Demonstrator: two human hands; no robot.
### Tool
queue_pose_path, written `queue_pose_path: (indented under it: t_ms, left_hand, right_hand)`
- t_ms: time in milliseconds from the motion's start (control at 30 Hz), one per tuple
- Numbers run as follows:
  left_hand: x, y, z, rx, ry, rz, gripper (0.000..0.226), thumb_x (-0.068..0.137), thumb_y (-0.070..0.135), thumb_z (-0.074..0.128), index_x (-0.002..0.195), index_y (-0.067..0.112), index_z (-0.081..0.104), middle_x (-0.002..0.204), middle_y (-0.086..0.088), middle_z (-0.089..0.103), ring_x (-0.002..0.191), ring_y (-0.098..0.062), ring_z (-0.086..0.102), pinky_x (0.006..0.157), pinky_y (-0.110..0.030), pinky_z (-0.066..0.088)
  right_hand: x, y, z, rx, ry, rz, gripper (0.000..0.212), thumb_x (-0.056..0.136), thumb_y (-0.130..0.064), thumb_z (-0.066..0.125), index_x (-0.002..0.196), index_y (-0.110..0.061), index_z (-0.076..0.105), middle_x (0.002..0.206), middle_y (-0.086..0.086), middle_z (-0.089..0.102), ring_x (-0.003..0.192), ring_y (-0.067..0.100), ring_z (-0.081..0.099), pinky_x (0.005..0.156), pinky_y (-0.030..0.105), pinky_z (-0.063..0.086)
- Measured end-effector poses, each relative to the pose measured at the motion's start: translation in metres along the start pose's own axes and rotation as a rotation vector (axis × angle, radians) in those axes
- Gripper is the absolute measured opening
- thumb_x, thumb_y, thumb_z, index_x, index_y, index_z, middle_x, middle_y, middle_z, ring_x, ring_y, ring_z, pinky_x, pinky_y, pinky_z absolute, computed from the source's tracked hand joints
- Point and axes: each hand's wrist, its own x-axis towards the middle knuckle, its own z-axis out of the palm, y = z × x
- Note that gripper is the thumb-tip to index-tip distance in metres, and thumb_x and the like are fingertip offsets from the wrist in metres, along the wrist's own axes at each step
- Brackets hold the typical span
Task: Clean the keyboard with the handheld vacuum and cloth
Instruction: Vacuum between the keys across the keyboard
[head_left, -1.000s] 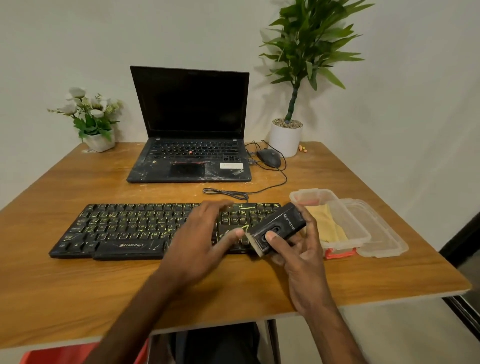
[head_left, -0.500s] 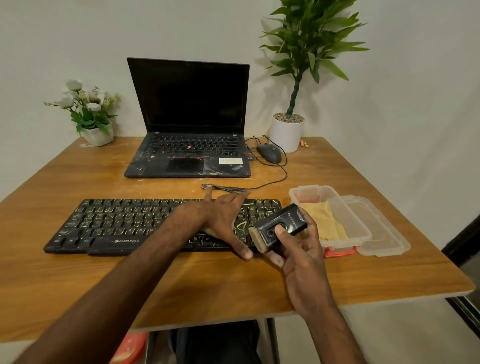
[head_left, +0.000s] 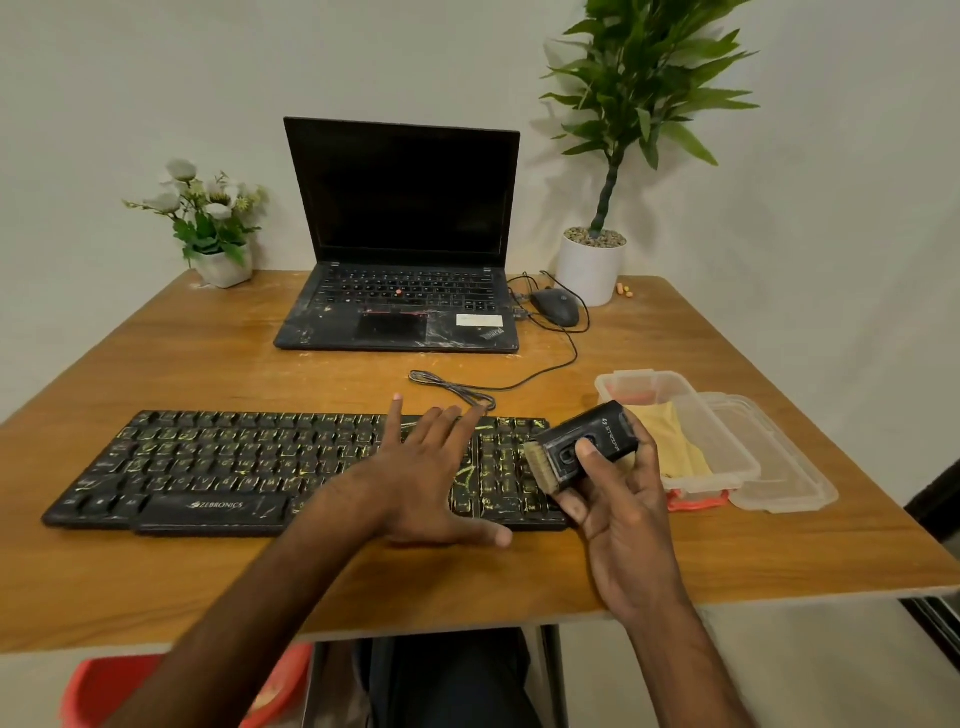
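- The black keyboard lies flat on the wooden table, close to the front edge. Many of its keys have yellow marks on them.
- The left hand lies on the right half of the keyboard. Its fingers are straight and spread wide, and it holds nothing. The thumb sticks out past the front edge of the keyboard.
- The right hand holds the small black handheld vacuum. The fingers wrap around it from below and the thumb presses on top.
- The vacuum is just over the right end of the keyboard. Its brush end points left. I cannot tell if the brush touches the keys.
- The yellow cloth lies inside a clear plastic box, just to the right of the vacuum.
- The clear lid lies on the table, right beside the box.
- An open black laptop with a dark screen stands behind the keyboard.
- A black mouse sits beside the laptop on the right, and a thin black cable runs from there toward the keyboard.
- A tall green plant in a white pot stands in the back right corner.
- A small pot of white flowers stands in the back left corner.
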Motion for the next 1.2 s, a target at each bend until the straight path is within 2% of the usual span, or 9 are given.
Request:
queue_pose_path:
  t_ms: [100,267,400,500,633,767,867,967,1200]
  left_hand:
    - [-0.004,0.006,0.014,0.065,0.12,-0.01,0.132,0.066,0.103,0.029,0.148,0.023,-0.037,0.168,-0.012,-0.009,0.154,-0.028,-0.01,0.114,-0.062,-0.023]
    - [-0.011,0.005,0.011,0.083,0.184,0.015,0.139,0.06,0.106,0.032,0.15,0.023,-0.033,0.167,-0.01,0.011,0.155,-0.024,0.006,0.112,-0.061,-0.028]
    - [-0.018,0.013,0.007,0.021,0.118,0.0,0.142,0.058,0.104,0.037,0.148,0.025,-0.039,0.168,-0.01,-0.007,0.154,-0.027,-0.011,0.11,-0.061,-0.03]
    - [-0.015,0.028,0.011,0.037,0.156,0.0,0.135,0.062,0.103,0.027,0.145,0.023,-0.042,0.166,-0.014,-0.014,0.152,-0.032,-0.017,0.11,-0.064,-0.027]
    - [-0.014,0.038,0.022,0.096,0.238,-0.031,0.133,0.061,0.106,0.017,0.142,0.022,-0.046,0.168,-0.014,-0.005,0.154,-0.034,-0.005,0.111,-0.068,-0.019]
    - [-0.017,0.038,0.028,0.091,0.308,-0.05,0.132,0.06,0.107,0.009,0.144,0.019,-0.043,0.169,-0.01,0.004,0.155,-0.032,0.005,0.113,-0.07,-0.013]
    - [-0.017,0.036,0.03,0.086,0.321,-0.059,0.132,0.06,0.106,0.005,0.147,0.018,-0.039,0.168,-0.01,0.011,0.154,-0.031,0.01,0.114,-0.07,-0.012]
    - [-0.019,0.037,0.03,0.095,0.328,-0.054,0.129,0.064,0.105,0.005,0.149,0.017,-0.037,0.167,-0.008,0.017,0.154,-0.029,0.013,0.114,-0.07,-0.011]
    - [-0.023,0.036,0.033,0.073,0.373,-0.047,0.128,0.068,0.103,0.009,0.156,0.016,-0.023,0.162,-0.007,0.03,0.151,-0.028,0.023,0.117,-0.068,-0.008]
  right_hand:
    - [-0.001,-0.005,0.001,-0.074,-0.009,0.0,0.065,0.081,-0.013,0.069,0.139,-0.03,0.047,0.126,0.013,0.064,0.116,0.03,0.064,0.075,0.036,0.059]
    - [0.0,-0.021,-0.001,-0.197,-0.011,-0.018,0.065,0.079,-0.013,0.073,0.134,-0.04,0.049,0.114,0.011,0.07,0.11,0.034,0.067,0.087,0.052,0.057]
    - [0.0,-0.029,-0.002,-0.325,-0.035,-0.09,0.065,0.085,-0.002,0.07,0.135,-0.038,0.048,0.111,0.004,0.072,0.106,0.023,0.069,0.073,0.035,0.06]
    - [-0.002,-0.033,-0.005,-0.423,-0.083,-0.156,0.067,0.084,0.003,0.069,0.136,-0.033,0.048,0.111,0.001,0.072,0.106,0.022,0.069,0.08,0.037,0.061]
    - [-0.009,-0.037,-0.011,-0.566,-0.145,-0.208,0.071,0.081,0.002,0.074,0.136,-0.034,0.048,0.121,0.001,0.067,0.105,0.02,0.07,0.081,0.033,0.06]
    - [-0.019,-0.039,-0.017,-0.767,-0.264,-0.302,0.071,0.077,0.002,0.078,0.133,-0.033,0.05,0.121,-0.026,0.059,0.11,0.009,0.065,0.078,0.024,0.058]
    - [-0.021,-0.041,-0.018,-0.905,-0.385,-0.336,0.069,0.077,-0.005,0.081,0.129,-0.041,0.053,0.126,-0.02,0.058,0.113,0.012,0.064,0.08,0.028,0.06]
    - [-0.012,-0.043,-0.014,-1.094,-0.43,-0.44,0.07,0.079,-0.012,0.081,0.13,-0.047,0.049,0.127,-0.028,0.055,0.112,0.003,0.062,0.083,0.019,0.056]
    - [-0.014,-0.052,-0.018,-1.021,-0.558,-0.34,0.069,0.077,-0.01,0.082,0.13,-0.042,0.053,0.13,-0.02,0.055,0.113,0.012,0.063,0.079,0.026,0.059]
